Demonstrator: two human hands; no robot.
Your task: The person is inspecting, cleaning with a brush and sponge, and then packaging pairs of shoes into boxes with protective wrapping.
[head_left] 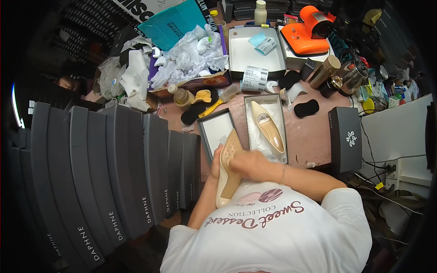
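Observation:
I hold a beige pointed-toe shoe [226,173] close to my chest, sole side facing up. My left hand [215,166] grips it along its left edge. My right hand [249,164] lies across the shoe's upper part, fingers closed on it. Its matching beige shoe [268,127] lies on white paper inside an open shoe box [248,104] just beyond my hands. The box's lid [218,129] rests to the left of that box, inside up.
A row of dark grey shoe boxes [114,173] stands at my left. Another open box [255,52], crumpled white paper [191,54], a yellow-handled brush [221,101], black insoles [306,108], an orange device [309,32] and a closed dark box [345,136] lie on the pinkish table [309,136].

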